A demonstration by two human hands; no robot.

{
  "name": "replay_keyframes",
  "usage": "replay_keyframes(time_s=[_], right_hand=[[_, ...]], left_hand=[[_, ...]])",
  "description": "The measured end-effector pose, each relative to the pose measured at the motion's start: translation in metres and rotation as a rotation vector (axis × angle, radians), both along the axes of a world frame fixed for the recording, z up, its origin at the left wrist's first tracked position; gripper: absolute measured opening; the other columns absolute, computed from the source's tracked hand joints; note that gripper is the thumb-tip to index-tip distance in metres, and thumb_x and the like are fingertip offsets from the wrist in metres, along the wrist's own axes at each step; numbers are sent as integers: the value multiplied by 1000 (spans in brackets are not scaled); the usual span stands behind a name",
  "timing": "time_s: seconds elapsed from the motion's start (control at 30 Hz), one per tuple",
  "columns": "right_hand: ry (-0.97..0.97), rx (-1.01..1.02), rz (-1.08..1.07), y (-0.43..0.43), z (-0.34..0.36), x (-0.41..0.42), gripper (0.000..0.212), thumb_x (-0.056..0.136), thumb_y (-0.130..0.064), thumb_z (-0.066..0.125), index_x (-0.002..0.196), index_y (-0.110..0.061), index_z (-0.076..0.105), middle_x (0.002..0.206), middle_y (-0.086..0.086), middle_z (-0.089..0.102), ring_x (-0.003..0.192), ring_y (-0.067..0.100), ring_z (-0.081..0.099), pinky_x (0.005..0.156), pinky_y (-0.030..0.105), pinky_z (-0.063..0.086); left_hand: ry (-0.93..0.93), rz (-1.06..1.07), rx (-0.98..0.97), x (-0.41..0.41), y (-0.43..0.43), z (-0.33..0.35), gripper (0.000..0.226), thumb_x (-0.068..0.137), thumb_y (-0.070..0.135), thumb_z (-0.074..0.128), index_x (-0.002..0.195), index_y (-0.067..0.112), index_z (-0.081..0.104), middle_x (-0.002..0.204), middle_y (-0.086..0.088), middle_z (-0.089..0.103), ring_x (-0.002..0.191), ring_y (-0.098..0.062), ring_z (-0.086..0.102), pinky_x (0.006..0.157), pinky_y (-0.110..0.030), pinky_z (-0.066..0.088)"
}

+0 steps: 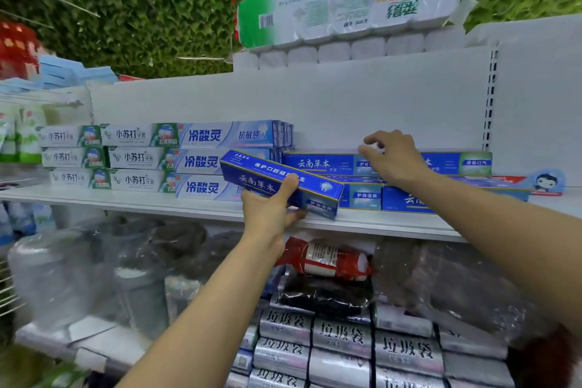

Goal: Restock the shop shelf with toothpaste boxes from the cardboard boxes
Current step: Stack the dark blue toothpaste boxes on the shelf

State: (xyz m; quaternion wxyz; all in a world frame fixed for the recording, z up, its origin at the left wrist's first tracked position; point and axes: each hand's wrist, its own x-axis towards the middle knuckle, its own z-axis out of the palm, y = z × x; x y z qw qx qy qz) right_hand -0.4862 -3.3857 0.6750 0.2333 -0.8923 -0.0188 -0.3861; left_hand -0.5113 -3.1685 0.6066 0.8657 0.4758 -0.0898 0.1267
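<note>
My left hand [271, 208] grips a dark blue toothpaste box [267, 176], tilted, just in front of the white shelf [141, 203]. My right hand [393, 157] rests with curled fingers on the top row of blue toothpaste boxes [321, 163] stacked at the shelf's middle and right; whether it pinches one I cannot tell. A lower row of the same blue boxes [362, 197] lies beneath. To the left stand stacks of light blue toothpaste boxes [204, 162] and white-green ones [132, 157]. No cardboard box is in view.
Toilet paper packs [352, 0] lie on top of the shelf unit. The shelf below holds a red-white package [327, 258], dark bagged goods and silver rolls of bin bags [343, 343]. Bare shelf shows at the far right by a small cartoon card [548, 181].
</note>
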Motion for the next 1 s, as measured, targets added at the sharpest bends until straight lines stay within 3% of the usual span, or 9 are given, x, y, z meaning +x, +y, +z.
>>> replay_keyframes(time_s=[0.07, 0.13, 0.27, 0.43, 0.5, 0.6, 0.73, 0.83, 1.0], right_hand=[[-18, 54, 214, 13, 1, -16, 29, 94, -37, 52, 83, -13, 64, 80, 7, 63, 78, 15, 54, 70, 28, 41], [7, 72, 363, 27, 4, -34, 39, 95, -37, 51, 80, -3, 63, 78, 11, 65, 68, 11, 51, 68, 30, 42], [187, 103, 575, 35, 11, -67, 28, 89, -38, 63, 99, -13, 70, 89, 3, 73, 74, 6, 65, 72, 23, 52], [161, -271, 366, 3, 22, -81, 29, 85, -29, 68, 111, -17, 64, 101, 0, 70, 89, 15, 66, 83, 36, 54], [106, -362, 227, -20, 30, -82, 30, 86, -27, 63, 114, -17, 62, 108, 2, 67, 94, 20, 62, 87, 43, 50], [48, -335, 110, -64, 42, -89, 32, 88, -22, 60, 119, -18, 58, 115, 4, 64, 99, 22, 59, 92, 41, 47], [133, -299, 27, -121, 49, -92, 33, 89, -14, 61, 122, -13, 58, 118, 8, 61, 97, 20, 54, 84, 29, 42], [215, -321, -68, -145, 44, -81, 37, 89, -13, 61, 125, -11, 57, 122, 10, 59, 97, 17, 49, 80, 24, 36], [279, -286, -121, -156, 35, -57, 38, 92, -21, 60, 129, -17, 53, 127, 14, 50, 109, 22, 47, 88, 31, 44]], left_hand=[[-33, 3, -2, -8, -10, 2, 57, 81, 7, 75, 130, 8, 44, 115, -16, 67, 90, -26, 69, 52, -32, 57], [-75, 18, 23, -16, -21, 5, 62, 80, 6, 76, 132, 12, 43, 114, -12, 66, 86, -20, 70, 52, -32, 57], [-121, 57, 52, -28, -44, 19, 69, 77, 8, 79, 131, 12, 36, 112, -10, 63, 91, -19, 69, 63, -39, 61], [-185, -6, 106, -33, -74, 37, 58, 82, 8, 75, 125, 8, 36, 105, -5, 64, 91, -21, 69, 63, -34, 61], [-242, -8, 269, -27, -86, 38, 44, 88, 12, 69, 123, 8, 42, 103, -2, 61, 93, -19, 66, 74, -33, 60], [-379, 142, 765, -3, -94, 36, 46, 92, 24, 62, 134, 14, 46, 125, -4, 50, 115, -17, 52, 101, -32, 43], [-511, 239, 1274, 29, -104, 37, 51, 93, 26, 59, 141, 17, 46, 149, -5, 31, 137, -23, 34, 109, -29, 29], [-434, 198, 1410, 41, -113, 43, 62, 93, 31, 56, 149, 26, 31, 158, -3, 16, 138, -30, 34, 111, -41, 34], [-327, 252, 1544, 51, -115, 52, 63, 95, 36, 53, 151, 23, 28, 160, -2, 16, 138, -30, 36, 107, -40, 35]])
